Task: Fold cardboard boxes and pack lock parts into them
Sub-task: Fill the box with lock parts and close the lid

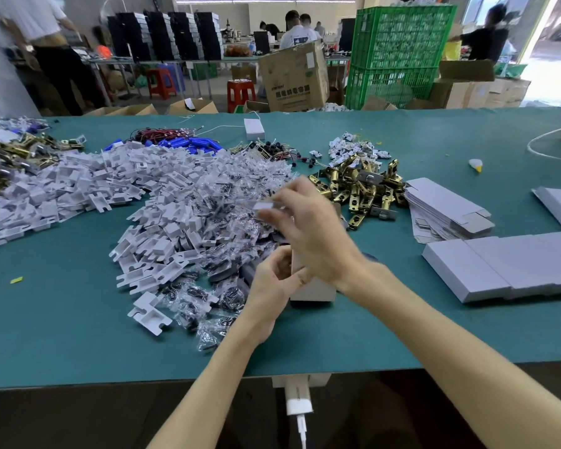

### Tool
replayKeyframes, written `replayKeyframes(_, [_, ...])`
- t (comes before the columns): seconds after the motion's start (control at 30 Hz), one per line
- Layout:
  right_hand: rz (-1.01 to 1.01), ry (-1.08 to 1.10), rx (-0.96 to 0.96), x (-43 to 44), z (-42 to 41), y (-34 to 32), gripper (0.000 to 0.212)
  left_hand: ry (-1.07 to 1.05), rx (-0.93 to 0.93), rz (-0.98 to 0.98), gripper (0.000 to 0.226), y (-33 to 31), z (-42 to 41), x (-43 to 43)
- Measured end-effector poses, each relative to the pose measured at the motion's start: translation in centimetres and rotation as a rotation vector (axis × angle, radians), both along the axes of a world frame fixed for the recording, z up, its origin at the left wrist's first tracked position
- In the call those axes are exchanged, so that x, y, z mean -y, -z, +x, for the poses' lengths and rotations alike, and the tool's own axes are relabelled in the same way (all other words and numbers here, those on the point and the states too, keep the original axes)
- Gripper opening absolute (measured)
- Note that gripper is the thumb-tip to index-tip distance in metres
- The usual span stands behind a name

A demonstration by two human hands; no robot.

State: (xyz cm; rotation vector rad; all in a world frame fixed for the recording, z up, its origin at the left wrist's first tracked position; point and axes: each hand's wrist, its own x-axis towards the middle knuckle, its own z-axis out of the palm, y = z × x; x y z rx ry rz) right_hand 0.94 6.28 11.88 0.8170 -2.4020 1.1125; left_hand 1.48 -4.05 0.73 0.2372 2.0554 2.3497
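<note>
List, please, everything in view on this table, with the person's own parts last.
table: one, teal, across the view.
plastic inserts: heap, white, left and centre.
bagged parts: heap, clear bags with dark contents, centre.
brass latches: two piles, gold, far left and right of centre.
flat box blanks: stack, pale grey, right.
folded boxes: row, pale grey, near right.
wires: bundle, red and black, back.
small box: one, pale, under the grips.
left grip: one, bare, holds the small box.
right grip: one, bare, pinches its top flap.
</note>
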Motion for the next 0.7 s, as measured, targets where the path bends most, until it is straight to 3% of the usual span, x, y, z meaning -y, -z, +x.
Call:
replayKeyframes(0.1, [0.067, 0.086, -0.014, -3.4, -0.5, -1.8, 0.024, -0.021, 0.012, -0.008, 0.034, 0.3, -0.1, 0.2])
replayKeyframes(0.3, [0.300, 0.182, 0.144, -7.7, -1.9, -2.5, 0.021, -0.022, 0.020, 0.022, 0.042, 0.1, 0.0, 0.2])
replayKeyframes(0.7, [0.414, 0.221, -0.007, -6.4, -2.0, -0.7, 0.028, -0.001, 0.010, 0.049, 0.044, 0.1, 0.0, 0.2])
